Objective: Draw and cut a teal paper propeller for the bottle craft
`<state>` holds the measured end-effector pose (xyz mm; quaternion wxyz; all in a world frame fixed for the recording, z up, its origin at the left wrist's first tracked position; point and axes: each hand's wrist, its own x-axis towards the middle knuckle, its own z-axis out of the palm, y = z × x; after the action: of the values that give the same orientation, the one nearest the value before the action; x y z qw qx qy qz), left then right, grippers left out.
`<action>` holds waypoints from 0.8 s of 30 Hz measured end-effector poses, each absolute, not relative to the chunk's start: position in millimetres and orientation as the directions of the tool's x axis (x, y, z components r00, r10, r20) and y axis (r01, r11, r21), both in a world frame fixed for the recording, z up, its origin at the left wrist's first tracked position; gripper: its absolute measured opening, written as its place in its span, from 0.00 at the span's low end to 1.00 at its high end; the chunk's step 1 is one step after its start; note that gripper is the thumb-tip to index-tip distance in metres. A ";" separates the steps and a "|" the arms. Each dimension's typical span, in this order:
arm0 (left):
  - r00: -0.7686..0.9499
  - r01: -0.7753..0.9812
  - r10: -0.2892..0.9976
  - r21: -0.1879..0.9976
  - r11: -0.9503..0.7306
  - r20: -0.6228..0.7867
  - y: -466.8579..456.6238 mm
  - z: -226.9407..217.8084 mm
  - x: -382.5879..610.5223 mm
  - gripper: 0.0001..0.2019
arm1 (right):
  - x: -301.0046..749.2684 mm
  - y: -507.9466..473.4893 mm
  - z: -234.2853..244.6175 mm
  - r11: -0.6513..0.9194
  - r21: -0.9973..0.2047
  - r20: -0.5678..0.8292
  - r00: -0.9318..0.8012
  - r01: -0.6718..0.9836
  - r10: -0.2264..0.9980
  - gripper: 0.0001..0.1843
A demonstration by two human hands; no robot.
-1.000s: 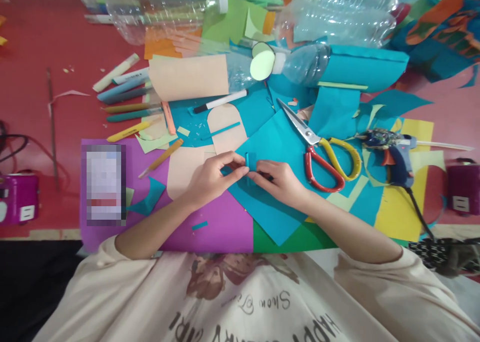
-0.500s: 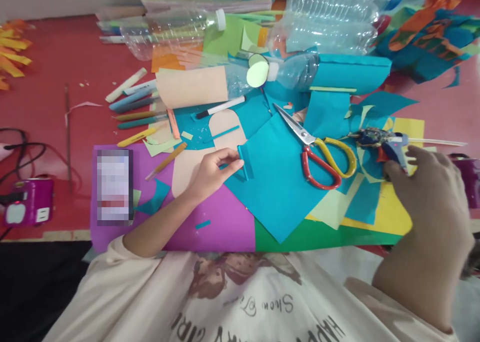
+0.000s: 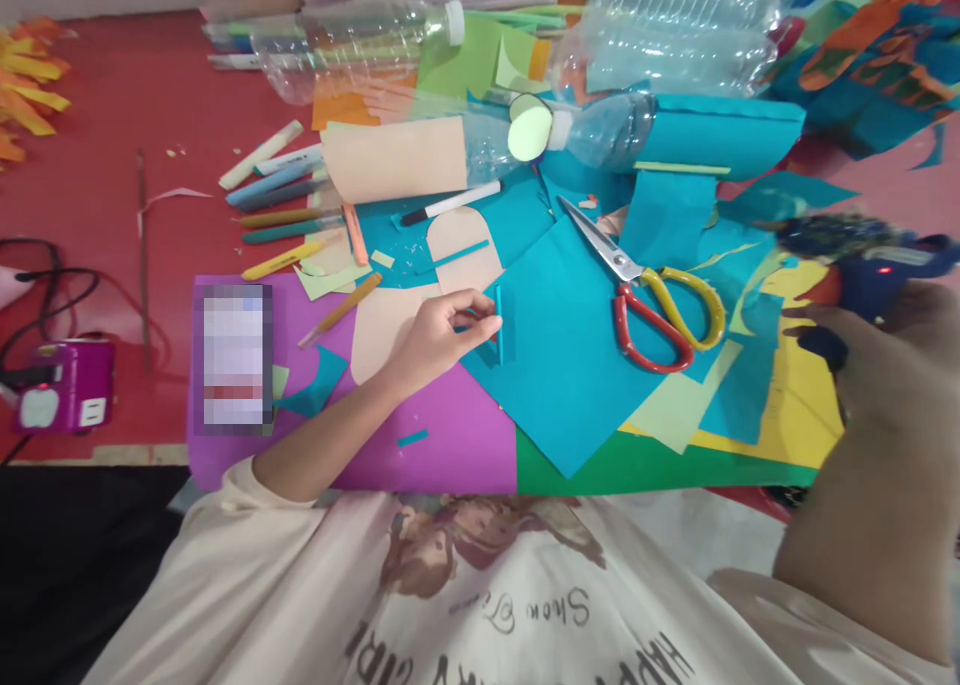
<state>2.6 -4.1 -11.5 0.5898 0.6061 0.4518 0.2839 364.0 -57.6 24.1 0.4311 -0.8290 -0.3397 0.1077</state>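
Note:
My left hand (image 3: 450, 335) pinches a narrow blue paper strip (image 3: 500, 327) between thumb and fingers, above a blue paper sheet (image 3: 570, 365). At the right edge my right hand (image 3: 892, 355) is closed around the handle of a dark blue hot glue gun (image 3: 889, 273), whose small red light shows. Its nozzle end points left and looks blurred. Between the hands, scissors (image 3: 634, 285) with one red and one yellow handle lie spread on the blue paper. Just beyond my left hand is a peach paper shape (image 3: 463, 250) with a blue strip across it.
Plastic bottles (image 3: 360, 45) lie along the back, one beside a peach paper roll (image 3: 397, 160). Markers (image 3: 277, 180) and a phone (image 3: 236, 360) are at the left. A purple power box (image 3: 67, 385) with cables sits far left. Yellow paper (image 3: 806, 395) lies under the right forearm.
My right hand has closed on the glue gun and shifted it to the right, turning it. My left hand keeps hold of the strip, which now stands straighter. The view has shifted slightly.

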 end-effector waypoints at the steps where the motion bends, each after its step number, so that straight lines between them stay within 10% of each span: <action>1: 0.434 0.207 0.881 0.972 0.108 -0.190 -4.1 -12.4 2.3 0.12 | 357.9 -59.9 30.8 -0.391 -0.877 -0.049 0.759 0.278 0.649 0.17; 11: 0.399 0.058 0.900 0.984 0.166 -0.175 0.0 -7.7 6.4 0.11 | 289.2 -55.7 49.4 -0.492 -0.868 -0.485 0.106 0.061 0.868 0.02; 24: 0.332 0.110 0.933 0.988 0.105 -0.136 5.0 -7.3 1.3 0.11 | 255.4 -21.1 17.9 -0.359 -0.933 -0.352 -0.185 0.000 0.917 0.07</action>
<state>1.3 5.0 -7.3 0.5852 0.5688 0.4585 0.3518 255.4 -21.1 17.9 0.3615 -0.5259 -0.4359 0.6346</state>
